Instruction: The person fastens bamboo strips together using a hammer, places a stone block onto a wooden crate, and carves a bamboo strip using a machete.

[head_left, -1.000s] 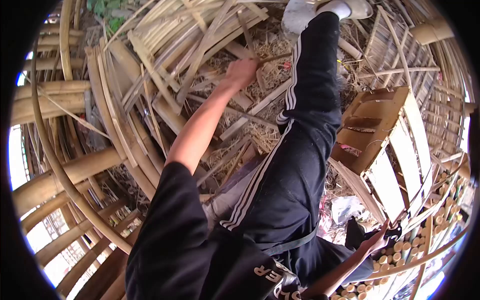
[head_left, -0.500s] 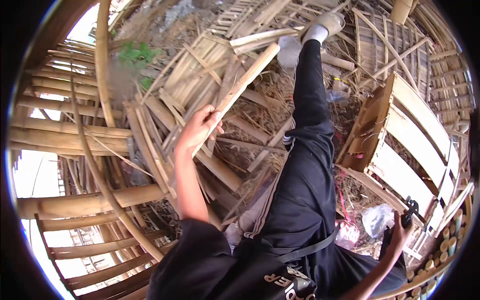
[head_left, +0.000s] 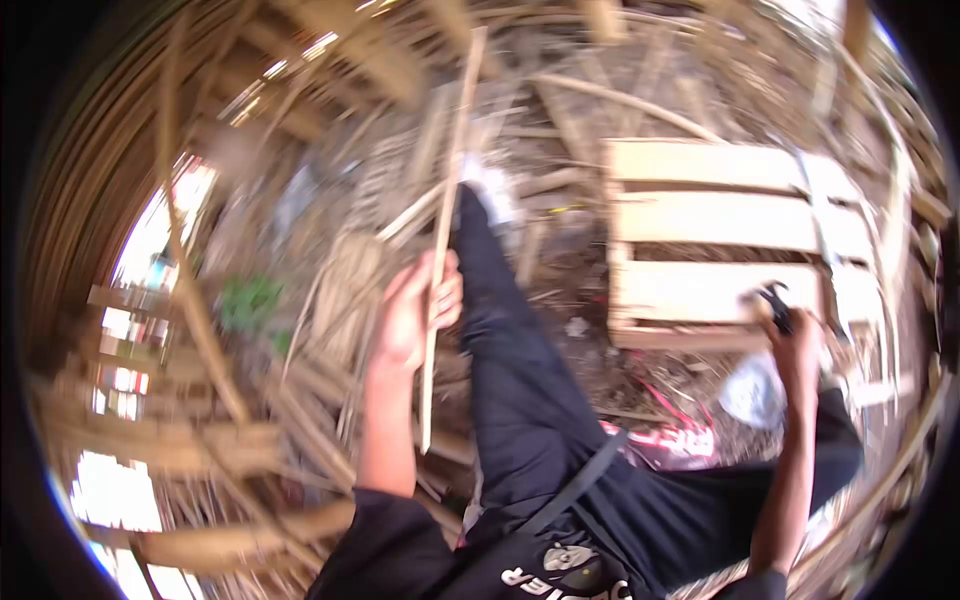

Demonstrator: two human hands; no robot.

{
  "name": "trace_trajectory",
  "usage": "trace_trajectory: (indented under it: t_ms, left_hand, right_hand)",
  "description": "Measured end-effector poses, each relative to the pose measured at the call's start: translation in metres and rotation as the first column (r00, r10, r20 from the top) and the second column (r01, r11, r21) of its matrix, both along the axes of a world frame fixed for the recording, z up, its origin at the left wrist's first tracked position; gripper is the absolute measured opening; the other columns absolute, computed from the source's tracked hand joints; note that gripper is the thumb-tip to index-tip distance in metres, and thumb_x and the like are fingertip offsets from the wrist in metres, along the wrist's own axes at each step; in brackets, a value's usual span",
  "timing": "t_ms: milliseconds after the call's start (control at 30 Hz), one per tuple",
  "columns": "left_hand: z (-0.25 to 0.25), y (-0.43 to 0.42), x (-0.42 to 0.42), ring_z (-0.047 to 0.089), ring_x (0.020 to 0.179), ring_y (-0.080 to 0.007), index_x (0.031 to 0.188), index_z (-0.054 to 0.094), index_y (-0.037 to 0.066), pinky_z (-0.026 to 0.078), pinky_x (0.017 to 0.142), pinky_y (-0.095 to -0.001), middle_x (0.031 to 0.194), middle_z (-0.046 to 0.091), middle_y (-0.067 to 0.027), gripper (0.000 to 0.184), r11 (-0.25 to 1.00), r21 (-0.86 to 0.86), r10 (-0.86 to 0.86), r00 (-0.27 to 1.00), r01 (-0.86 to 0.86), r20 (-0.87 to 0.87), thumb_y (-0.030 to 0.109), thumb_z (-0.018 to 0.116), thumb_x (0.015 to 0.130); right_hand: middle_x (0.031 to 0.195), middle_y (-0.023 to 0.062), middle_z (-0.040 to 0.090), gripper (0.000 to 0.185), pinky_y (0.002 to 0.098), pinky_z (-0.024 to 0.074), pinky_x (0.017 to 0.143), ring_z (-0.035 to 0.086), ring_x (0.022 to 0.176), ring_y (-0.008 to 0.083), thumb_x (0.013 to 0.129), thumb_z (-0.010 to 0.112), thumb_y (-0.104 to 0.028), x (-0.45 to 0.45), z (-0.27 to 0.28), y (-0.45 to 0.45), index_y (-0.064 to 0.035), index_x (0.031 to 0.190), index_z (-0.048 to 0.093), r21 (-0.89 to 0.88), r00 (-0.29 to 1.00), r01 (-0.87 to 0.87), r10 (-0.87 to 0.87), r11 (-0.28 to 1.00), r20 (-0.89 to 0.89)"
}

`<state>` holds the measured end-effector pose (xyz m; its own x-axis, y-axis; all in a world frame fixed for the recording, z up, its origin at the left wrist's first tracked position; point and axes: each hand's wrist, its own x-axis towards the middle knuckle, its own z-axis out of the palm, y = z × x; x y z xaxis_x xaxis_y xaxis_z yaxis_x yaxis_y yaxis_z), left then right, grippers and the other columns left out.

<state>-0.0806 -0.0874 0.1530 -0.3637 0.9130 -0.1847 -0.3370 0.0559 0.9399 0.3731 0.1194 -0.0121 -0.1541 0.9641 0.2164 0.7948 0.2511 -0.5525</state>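
My left hand (head_left: 412,315) is wrapped round a long, thin bamboo strip (head_left: 457,140). The strip stands nearly upright in the view, its narrow edge turned towards me, and passes in front of my outstretched leg. On the other side my right hand (head_left: 795,345) grips a black claw hammer (head_left: 774,300), with the forked head showing above the fingers. Just beyond that hand lies a slatted wooden crate (head_left: 710,220) with pale boards. Motion blur softens the hammer and hides part of its handle.
Split bamboo pieces (head_left: 345,290) lie heaped on the ground left of my leg. A clear plastic bag (head_left: 752,390) and a red-and-white wrapper (head_left: 670,440) lie below the crate. A bamboo pole (head_left: 190,270) slants along the left, with a small green plant (head_left: 250,303) nearby.
The view has swung to the right, so the crate now sits nearer the middle. The bamboo strip has turned more upright and edge-on. The hammer has come up beside the crate.
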Motion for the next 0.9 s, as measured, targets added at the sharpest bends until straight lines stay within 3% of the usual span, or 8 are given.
trace_trajectory:
  t_ms: [67, 167, 300, 433, 567, 667, 800, 900]
  left_hand:
    - [-0.019, 0.023, 0.028, 0.04, 0.059, -0.0042, 0.108, 0.055, 0.002, 0.033, 0.047, -0.0192, 0.072, 0.042, 0.004, 0.041, 0.994, 0.036, -0.106, 0.99, 0.104, 0.091, 0.042, 0.044, 0.108]
    - [-0.037, 0.043, 0.077, 0.036, 0.058, -0.0016, 0.105, 0.057, 0.001, 0.03, 0.047, -0.0173, 0.07, 0.037, 0.0067, 0.033, 0.994, -0.077, -0.103, 0.945, 0.083, -0.309, 0.033, 0.05, 0.108]
    - [-0.056, 0.054, 0.103, 0.046, 0.058, -0.004, 0.106, 0.07, -0.003, 0.037, 0.051, -0.0214, 0.067, 0.056, 0.0015, 0.041, 0.937, -0.346, -0.305, 0.592, 0.047, -0.746, 0.032, 0.048, 0.108]
    - [-0.05, 0.056, 0.106, 0.052, 0.058, -0.0118, 0.1, 0.069, -0.002, 0.043, 0.056, -0.0326, 0.062, 0.055, -0.008, 0.033, 0.935, -0.355, -0.342, 0.239, -0.01, -0.909, 0.028, 0.055, 0.104]
    - [-0.046, 0.049, 0.106, 0.052, 0.058, -0.0202, 0.095, 0.066, -0.002, 0.044, 0.059, -0.037, 0.063, 0.054, -0.0101, 0.031, 0.938, -0.334, -0.304, 0.248, -0.09, -0.92, 0.029, 0.067, 0.097]
    - [-0.079, 0.026, 0.113, 0.061, 0.106, -0.0382, 0.127, 0.053, -0.001, 0.05, 0.091, -0.0428, 0.119, 0.059, -0.0217, 0.072, 0.87, -0.493, -0.491, 0.067, -0.009, -0.868, 0.05, 0.078, 0.083]
    - [-0.095, -0.005, 0.117, 0.058, 0.115, -0.0376, 0.136, 0.05, 0.005, 0.045, 0.1, -0.0474, 0.132, 0.055, -0.018, 0.076, 0.727, -0.672, -0.674, 0.045, -0.139, -0.738, 0.045, 0.082, 0.08]
    - [-0.087, -0.029, 0.118, 0.052, 0.125, -0.0351, 0.136, 0.051, 0.007, 0.035, 0.107, -0.0512, 0.134, 0.056, -0.0141, 0.075, 0.919, -0.352, -0.362, -0.024, -0.177, -0.932, 0.044, 0.083, 0.079]
  right_hand:
    - [0.077, 0.0198, 0.062, 0.034, 0.0462, 0.0468, 0.068, 0.06, 0.072, 0.0356, 0.076, 0.084, -0.023, 0.008, 0.006, -0.004, 0.0039, 0.083, 0.064, 0.008, 0.996, 0.082, -0.082, 0.997, 0.026]
    - [0.094, 0.022, 0.064, 0.031, 0.0495, 0.0506, 0.08, 0.063, 0.088, 0.0404, 0.077, 0.081, -0.019, 0.02, -0.002, 0.002, 0.0043, 0.09, 0.065, -0.061, 0.988, 0.146, -0.148, 0.987, -0.042]
    - [0.106, 0.0303, 0.053, 0.029, 0.052, 0.0477, 0.09, 0.057, 0.1, 0.0483, 0.084, 0.072, -0.013, 0.009, 0.006, 0.005, 0.0083, 0.095, 0.057, -0.045, 0.973, 0.112, -0.119, 0.993, -0.196]
    - [0.105, 0.0303, 0.052, 0.029, 0.0521, 0.0473, 0.089, 0.057, 0.101, 0.0472, 0.084, 0.072, -0.014, 0.007, 0.006, 0.016, 0.0083, 0.095, 0.057, -0.065, 0.953, 0.176, -0.187, 0.982, -0.24]
    - [0.107, 0.0312, 0.053, 0.03, 0.0517, 0.0473, 0.09, 0.058, 0.099, 0.0455, 0.086, 0.072, -0.014, 0.011, 0.017, 0.029, 0.0105, 0.098, 0.06, -0.102, 0.948, 0.199, -0.218, 0.975, -0.231]
    - [0.106, 0.0297, 0.054, 0.03, 0.0505, 0.0473, 0.091, 0.056, 0.102, 0.0448, 0.087, 0.072, -0.016, 0.003, -0.001, 0.036, 0.011, 0.096, 0.063, -0.011, 0.948, 0.238, -0.235, 0.971, -0.214]
    - [0.111, 0.0234, 0.058, 0.035, 0.0496, 0.0418, 0.093, 0.053, 0.109, 0.0355, 0.087, 0.074, -0.027, -0.005, 0.001, 0.036, 0.0051, 0.1, 0.068, 0.041, 0.961, 0.26, -0.263, 0.965, 0.087]
    - [0.113, 0.025, 0.061, 0.045, 0.0512, 0.0442, 0.095, 0.054, 0.112, 0.0361, 0.085, 0.078, -0.033, 0.009, 0.001, 0.044, 0.0018, 0.111, 0.068, 0.066, 0.945, 0.297, -0.303, 0.953, 0.125]
